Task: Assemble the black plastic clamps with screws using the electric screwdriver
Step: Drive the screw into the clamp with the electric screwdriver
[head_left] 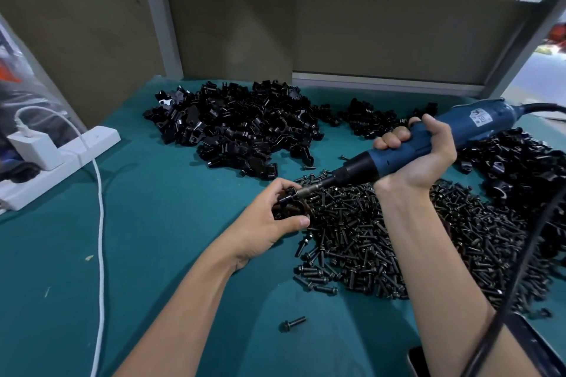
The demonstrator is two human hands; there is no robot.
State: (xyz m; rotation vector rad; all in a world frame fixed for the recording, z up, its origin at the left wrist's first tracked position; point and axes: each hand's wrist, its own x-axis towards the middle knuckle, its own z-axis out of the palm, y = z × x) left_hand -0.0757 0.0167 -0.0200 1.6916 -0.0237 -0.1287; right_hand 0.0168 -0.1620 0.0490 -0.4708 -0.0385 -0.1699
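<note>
- Now the left hand (269,217) pinches a black clamp (289,203) between thumb and curled fingers (298,221); the fingers are drawn in close around it, not spread; the clamp sits at the left edge of the screw pile, just above the table
- the right hand (418,151) is wrapped in a full fist around the blue body of the electric screwdriver (428,139); fingers pressed together over the top, thumb along the near side; the tool lies slanted, nose low and to the left, tail high and to the right
- the metal bit (312,188) at the black nose meets the top of the held clamp; whether a screw sits under the tip cannot be told
- a broad pile of dark screws (382,242) covers the green table (153,223) under and around the right forearm; one stray screw (292,323) lies apart, nearer the person
- heaps of loose black clamps (239,128) lie beyond the hands; another heap (514,168) lies at the right, behind the right hand
- a black cord (520,269) runs across the right side in front of the screws
- a white power strip (61,159) with a plugged charger and a white cable (99,239) rests at the left, well apart from the hands
</note>
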